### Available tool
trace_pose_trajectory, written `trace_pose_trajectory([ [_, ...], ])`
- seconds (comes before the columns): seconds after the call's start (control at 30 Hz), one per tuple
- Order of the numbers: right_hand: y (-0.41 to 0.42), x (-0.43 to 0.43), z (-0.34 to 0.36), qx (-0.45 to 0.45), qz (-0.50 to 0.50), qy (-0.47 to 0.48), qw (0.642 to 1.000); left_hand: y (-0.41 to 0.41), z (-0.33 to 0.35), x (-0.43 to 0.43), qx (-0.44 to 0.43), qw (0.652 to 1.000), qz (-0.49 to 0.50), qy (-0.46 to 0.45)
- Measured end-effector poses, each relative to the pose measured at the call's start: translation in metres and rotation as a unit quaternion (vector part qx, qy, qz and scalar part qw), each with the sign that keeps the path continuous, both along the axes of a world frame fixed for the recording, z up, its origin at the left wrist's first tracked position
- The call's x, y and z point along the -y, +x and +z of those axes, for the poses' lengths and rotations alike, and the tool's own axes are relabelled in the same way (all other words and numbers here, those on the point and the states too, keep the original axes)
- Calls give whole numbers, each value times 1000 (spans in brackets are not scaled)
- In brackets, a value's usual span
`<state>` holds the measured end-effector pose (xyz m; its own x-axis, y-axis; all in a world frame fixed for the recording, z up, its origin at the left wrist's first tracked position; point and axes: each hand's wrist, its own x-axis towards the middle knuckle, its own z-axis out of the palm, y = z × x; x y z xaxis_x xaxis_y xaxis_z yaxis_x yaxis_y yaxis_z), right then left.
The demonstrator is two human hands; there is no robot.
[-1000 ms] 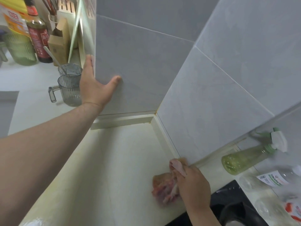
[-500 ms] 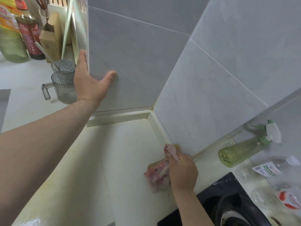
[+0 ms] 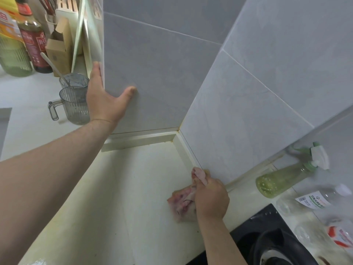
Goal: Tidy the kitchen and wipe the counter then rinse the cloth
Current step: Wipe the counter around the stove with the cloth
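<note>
Glossy pale counter (image 3: 118,197), right hand (image 3: 211,199) gripping crumpled pink cloth (image 3: 181,204)

The right hand (image 3: 211,197) grips a pink cloth (image 3: 182,204) and presses it on the pale counter (image 3: 133,188), right by the grey tiled wall (image 3: 238,121). The left hand (image 3: 104,98) lies flat on the wall's corner, next to a clear jug (image 3: 75,104). A green spray bottle (image 3: 282,176) lies near the black stove (image 3: 267,236).

Pale counter (image 3: 133,188), pink cloth (image 3: 181,205), spray bottle (image 3: 282,178), grey jug (image 3: 76,104), black hob (image 3: 267,219)
</note>
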<state>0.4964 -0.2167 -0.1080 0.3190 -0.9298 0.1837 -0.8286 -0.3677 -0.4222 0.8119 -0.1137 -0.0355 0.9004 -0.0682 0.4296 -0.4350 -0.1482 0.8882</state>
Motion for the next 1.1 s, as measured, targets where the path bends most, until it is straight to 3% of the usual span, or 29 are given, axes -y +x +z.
trace_pose_trajectory([
  [0.37,-39,-9,-7,1,2,-29,1000,-4,5,-4,-1,1000,-9,6],
  [0.63,2,-3,-6,-9,25,-28,999,0,0,-3,-4,1000,-14,6],
  [0.77,38,10,7,37,76,31,996,1,0,-3,-8,1000,-17,14],
  [0.9,54,-1,27,109,223,181,952,-1,4,-7,-23,999,-43,26],
  [1.1,81,-54,15,11,384,276,881,12,17,-45,-73,981,-168,70],
])
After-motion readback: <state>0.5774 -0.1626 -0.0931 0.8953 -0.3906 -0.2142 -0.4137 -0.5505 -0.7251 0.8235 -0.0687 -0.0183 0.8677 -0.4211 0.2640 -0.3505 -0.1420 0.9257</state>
